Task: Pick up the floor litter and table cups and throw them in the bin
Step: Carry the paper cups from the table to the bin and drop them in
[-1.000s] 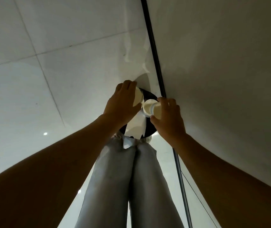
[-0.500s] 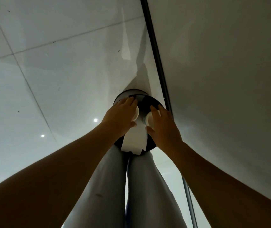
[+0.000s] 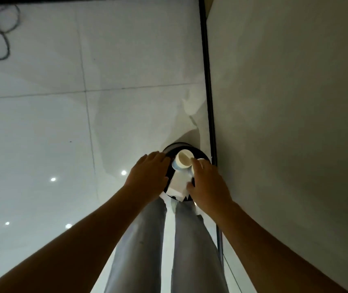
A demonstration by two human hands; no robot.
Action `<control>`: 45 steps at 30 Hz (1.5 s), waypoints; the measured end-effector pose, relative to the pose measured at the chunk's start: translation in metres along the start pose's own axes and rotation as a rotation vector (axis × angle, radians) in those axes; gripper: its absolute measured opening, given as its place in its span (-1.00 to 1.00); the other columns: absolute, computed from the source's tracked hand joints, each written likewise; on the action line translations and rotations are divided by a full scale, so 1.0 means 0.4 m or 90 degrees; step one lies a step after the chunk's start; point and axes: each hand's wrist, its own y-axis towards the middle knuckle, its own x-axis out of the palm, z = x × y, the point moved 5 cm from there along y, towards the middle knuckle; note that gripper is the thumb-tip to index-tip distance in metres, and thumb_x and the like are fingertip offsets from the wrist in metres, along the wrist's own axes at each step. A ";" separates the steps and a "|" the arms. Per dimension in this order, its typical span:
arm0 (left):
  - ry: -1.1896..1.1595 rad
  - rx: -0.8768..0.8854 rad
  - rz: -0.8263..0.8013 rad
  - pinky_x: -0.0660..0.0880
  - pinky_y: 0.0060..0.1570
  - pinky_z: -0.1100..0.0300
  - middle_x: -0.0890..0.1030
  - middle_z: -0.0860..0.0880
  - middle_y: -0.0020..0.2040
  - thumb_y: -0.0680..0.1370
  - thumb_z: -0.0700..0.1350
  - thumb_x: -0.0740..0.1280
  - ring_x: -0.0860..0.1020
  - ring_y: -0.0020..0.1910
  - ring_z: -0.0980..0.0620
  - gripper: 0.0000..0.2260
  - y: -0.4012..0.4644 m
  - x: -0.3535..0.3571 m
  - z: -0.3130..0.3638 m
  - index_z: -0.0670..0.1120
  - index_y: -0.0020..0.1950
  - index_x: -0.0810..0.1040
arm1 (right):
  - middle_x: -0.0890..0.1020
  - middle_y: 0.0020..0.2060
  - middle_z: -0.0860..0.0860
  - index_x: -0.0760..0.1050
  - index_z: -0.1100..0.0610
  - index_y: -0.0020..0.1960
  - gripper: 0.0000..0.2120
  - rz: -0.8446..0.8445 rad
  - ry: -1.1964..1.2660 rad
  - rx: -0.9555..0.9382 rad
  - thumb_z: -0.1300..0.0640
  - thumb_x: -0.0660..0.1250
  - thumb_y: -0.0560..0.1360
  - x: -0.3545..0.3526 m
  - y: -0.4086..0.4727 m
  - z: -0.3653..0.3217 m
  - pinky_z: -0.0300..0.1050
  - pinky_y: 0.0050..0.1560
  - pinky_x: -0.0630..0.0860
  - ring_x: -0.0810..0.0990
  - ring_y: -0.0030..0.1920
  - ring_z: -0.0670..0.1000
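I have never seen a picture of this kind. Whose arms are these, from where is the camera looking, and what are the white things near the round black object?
No machine is here. A person wears a camera on the head, so the head view looks down along their own arms and grey trousers to a glossy tiled floor.

The round black object is a bin standing by the wall. In its mouth lies a white paper cup, tipped on its side, and under it a sheet of white paper.

The left hand is beside the bin with relaxed fingers and holds nothing. The right hand reaches over the rim, touching the paper; a second cup peeks out behind its fingers. Whether its grip closes on anything is hidden.
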 end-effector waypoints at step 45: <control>-0.730 -1.180 0.435 0.39 0.21 0.09 0.43 -0.10 0.29 0.60 0.00 0.19 0.40 0.27 -0.08 -0.61 -2.699 1.133 -0.009 -0.13 0.39 0.32 | 0.39 0.32 0.07 0.20 0.07 0.47 -0.46 -0.318 -0.874 -1.153 0.01 0.25 0.54 1.358 -2.043 -1.428 0.02 0.15 0.46 0.39 0.27 0.12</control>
